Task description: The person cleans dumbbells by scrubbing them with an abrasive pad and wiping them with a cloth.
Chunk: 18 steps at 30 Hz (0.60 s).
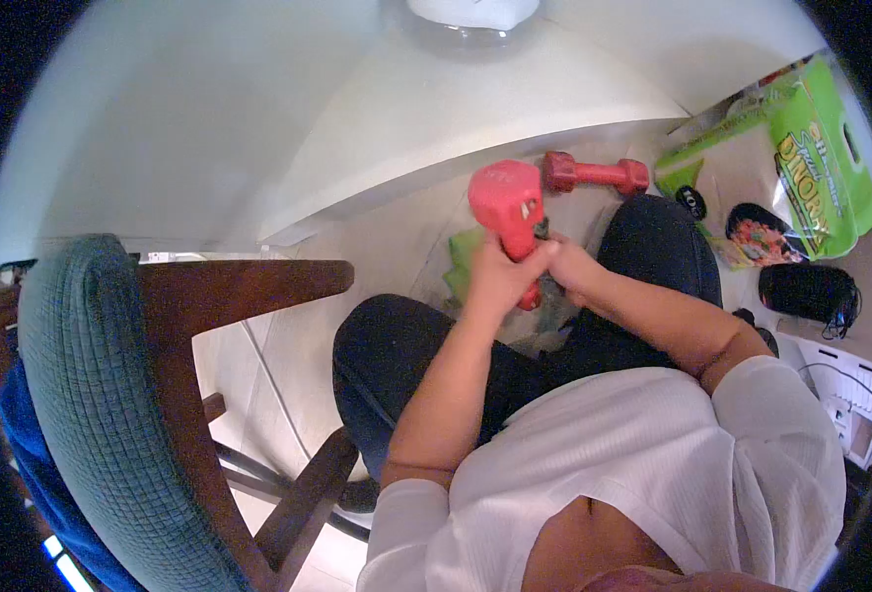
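My left hand (500, 281) is wrapped around the handle of a red dumbbell (505, 195), which is held tilted between my knees with its larger-looking hexagonal head away from me. My right hand (572, 266) meets it at the handle, fingers closed; a small dark greenish bit shows beside the fingertips, too unclear to name. A second red dumbbell (597, 175) lies on the floor just beyond, near the white wall base. Something light green (464, 259) is on the floor behind my left hand, partly hidden by it.
To the right stands a green and clear printed bag (816, 163), with a black object (809, 296) and a white slotted unit (835, 385) nearer me. A wooden chair with a teal padded back (110, 395) is close on my left. A white cable (276, 385) crosses the floor.
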Motion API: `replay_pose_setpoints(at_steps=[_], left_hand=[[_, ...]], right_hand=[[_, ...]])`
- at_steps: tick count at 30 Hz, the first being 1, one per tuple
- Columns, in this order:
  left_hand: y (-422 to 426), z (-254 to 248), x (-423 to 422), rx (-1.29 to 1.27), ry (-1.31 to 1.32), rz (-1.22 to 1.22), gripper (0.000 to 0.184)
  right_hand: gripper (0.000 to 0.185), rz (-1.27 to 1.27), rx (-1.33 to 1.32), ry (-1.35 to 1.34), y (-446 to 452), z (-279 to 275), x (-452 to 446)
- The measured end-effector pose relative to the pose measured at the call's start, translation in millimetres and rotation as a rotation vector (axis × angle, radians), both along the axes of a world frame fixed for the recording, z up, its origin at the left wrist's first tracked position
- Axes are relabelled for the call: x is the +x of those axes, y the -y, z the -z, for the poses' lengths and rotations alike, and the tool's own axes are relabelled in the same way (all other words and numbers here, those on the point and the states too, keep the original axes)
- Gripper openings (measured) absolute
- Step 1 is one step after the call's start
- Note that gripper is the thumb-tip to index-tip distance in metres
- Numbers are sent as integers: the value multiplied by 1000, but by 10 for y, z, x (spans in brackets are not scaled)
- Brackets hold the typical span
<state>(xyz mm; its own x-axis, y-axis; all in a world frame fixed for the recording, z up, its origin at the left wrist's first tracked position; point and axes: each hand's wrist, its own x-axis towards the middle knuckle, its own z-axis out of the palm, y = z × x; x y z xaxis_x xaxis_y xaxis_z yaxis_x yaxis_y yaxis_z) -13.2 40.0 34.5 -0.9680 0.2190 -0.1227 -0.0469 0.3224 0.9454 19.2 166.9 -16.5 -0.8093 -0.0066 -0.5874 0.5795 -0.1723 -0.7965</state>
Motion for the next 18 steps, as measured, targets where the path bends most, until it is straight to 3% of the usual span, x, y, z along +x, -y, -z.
replay_pose_setpoints(at_steps=[3,6,7,8,9,10,13,18], left_hand=[[-41,194,-11,301,319,-46,50],[-13,334,-18,617,645,-165,35],[-7,410,-11,647,681,-166,31],[-11,480,-6,672,717,-166,27],[0,554,-15,641,708,-140,24],[-9,624,-28,610,701,-112,22],[-101,539,14,501,723,-125,16],[-158,881,159,466,977,-158,9]], right_hand=[[39,-130,66,128,-35,43,63],[40,-924,842,-150,-327,-120,-67],[43,-939,887,-36,-329,-514,-246],[35,-685,1045,-65,-352,-745,-315],[33,-484,1101,-260,-633,-297,-443],[34,-210,802,-240,-758,-220,-531],[33,-99,263,-226,-605,-635,-674],[31,-451,649,-540,-390,77,-751]])
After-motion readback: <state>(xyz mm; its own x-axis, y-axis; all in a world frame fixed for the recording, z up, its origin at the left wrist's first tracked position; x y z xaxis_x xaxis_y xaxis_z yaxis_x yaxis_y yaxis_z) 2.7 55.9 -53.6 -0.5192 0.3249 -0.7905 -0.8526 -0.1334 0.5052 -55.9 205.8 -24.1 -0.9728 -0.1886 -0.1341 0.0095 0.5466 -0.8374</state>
